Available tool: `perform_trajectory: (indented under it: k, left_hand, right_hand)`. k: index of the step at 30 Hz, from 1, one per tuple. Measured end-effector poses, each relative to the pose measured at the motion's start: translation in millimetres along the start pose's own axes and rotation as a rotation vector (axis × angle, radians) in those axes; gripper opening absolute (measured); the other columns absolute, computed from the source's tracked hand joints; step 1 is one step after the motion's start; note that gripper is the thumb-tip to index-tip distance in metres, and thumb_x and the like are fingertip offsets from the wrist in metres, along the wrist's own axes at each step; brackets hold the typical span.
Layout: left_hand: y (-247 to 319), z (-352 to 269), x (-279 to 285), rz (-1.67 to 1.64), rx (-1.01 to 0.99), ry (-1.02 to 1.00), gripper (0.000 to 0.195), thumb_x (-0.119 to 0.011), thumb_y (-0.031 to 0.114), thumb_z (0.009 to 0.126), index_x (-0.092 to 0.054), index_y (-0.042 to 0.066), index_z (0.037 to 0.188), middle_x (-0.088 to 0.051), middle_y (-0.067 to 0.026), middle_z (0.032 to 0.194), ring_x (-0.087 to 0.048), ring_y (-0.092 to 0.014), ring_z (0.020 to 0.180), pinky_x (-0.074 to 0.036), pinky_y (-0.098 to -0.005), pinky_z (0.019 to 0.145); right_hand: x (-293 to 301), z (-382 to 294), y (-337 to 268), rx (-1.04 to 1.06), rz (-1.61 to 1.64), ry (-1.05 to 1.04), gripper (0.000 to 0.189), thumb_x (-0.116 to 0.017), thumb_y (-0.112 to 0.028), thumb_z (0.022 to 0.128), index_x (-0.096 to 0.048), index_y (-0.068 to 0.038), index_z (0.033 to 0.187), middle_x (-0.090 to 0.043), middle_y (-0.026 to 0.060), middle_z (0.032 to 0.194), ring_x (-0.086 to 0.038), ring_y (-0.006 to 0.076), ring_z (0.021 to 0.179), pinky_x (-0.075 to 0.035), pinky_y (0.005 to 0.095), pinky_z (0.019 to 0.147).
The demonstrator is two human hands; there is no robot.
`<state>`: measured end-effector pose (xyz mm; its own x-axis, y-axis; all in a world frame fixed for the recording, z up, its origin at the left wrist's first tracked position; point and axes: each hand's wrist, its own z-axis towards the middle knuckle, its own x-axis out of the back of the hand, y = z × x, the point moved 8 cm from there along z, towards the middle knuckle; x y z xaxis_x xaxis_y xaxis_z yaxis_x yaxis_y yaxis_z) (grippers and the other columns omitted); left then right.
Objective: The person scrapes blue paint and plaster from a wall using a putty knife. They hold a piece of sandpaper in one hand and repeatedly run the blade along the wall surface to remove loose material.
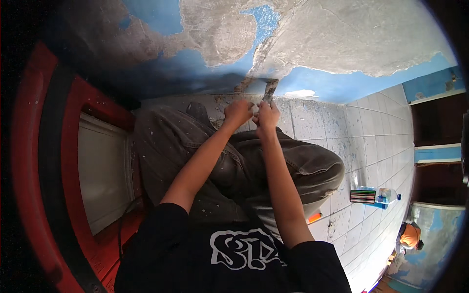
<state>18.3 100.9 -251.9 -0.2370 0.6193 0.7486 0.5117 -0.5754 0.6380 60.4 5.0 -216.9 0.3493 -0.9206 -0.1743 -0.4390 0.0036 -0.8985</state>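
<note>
My right hand [268, 114] grips a putty knife [270, 90], its stained blade raised against the lower part of the wall [318, 82]. Just beside it, my left hand [238, 111] is curled near the foot of the wall; whether its fingers hold something small is hidden. Blue paint and bare grey plaster [340, 36] cover the wall in patches. A rough pale strip [259, 55] runs down it towards my hands. White tile flooring [307, 121], littered with paint flakes, meets the wall below.
A red-framed door [69, 121] stands close on my left. On the tiles to my right are an orange object [314, 218], a phone [362, 196] and a clear plastic bottle [388, 196]. Another person [409, 236] in orange is low by the far wall.
</note>
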Motion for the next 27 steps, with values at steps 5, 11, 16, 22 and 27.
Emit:
perform_trajectory:
  k: [5,11,16,22,27]
  left_hand:
    - [-24.9,-2.1,33.8,-0.289,0.238,0.265,0.025,-0.058,0.03,0.075,-0.064,0.011,0.09,-0.063,-0.0173,0.09,-0.059,-0.038,0.086,-0.047,-0.0479,0.071]
    - [-20.0,-4.2,36.7,-0.315,0.249,0.259,0.028,-0.056,0.031,0.075,-0.063,0.01,0.092,-0.063,-0.0188,0.091,-0.058,-0.039,0.088,-0.046,-0.0482,0.074]
    - [-29.4,-2.7,22.7,-0.343,0.217,0.237,0.027,-0.055,0.031,0.077,-0.063,0.01,0.093,-0.063,-0.0188,0.089,-0.058,-0.039,0.087,-0.046,-0.0482,0.074]
    - [6.5,6.3,37.1,-0.319,0.145,0.251,0.024,-0.055,0.027,0.078,-0.063,0.009,0.091,-0.063,-0.0174,0.085,-0.059,-0.037,0.082,-0.047,-0.0459,0.071]
    - [19.3,5.7,11.2,-0.187,-0.018,0.17,0.018,-0.054,0.022,0.077,-0.063,0.01,0.087,-0.063,-0.0175,0.08,-0.06,-0.037,0.078,-0.047,-0.0477,0.067]
  right_hand:
    - [-19.7,0.4,-10.1,0.138,0.035,0.126,0.009,-0.046,-0.005,0.079,-0.046,-0.002,0.087,-0.044,0.0045,0.065,-0.042,0.0123,0.044,-0.031,0.0255,0.034]
    - [-12.6,18.7,-9.4,0.118,-0.176,0.195,0.011,-0.045,-0.004,0.076,-0.046,-0.001,0.086,-0.041,0.0033,0.058,-0.04,0.0124,0.042,-0.031,0.0254,0.033]
    - [8.7,60.3,3.2,-0.098,0.175,0.204,0.003,-0.045,-0.001,0.074,-0.045,-0.001,0.077,-0.04,0.0047,0.059,-0.035,0.0122,0.042,-0.026,0.0261,0.034]
    - [68.7,81.7,13.8,-0.242,0.051,0.12,0.011,-0.052,-0.011,0.081,-0.045,-0.004,0.079,-0.043,0.0062,0.064,-0.034,0.0101,0.043,-0.027,0.0211,0.035]
    - [71.5,61.3,31.9,-0.326,0.102,0.011,0.016,-0.047,-0.02,0.086,-0.044,-0.006,0.083,-0.041,0.0045,0.065,-0.036,0.0094,0.044,-0.028,0.0203,0.035]
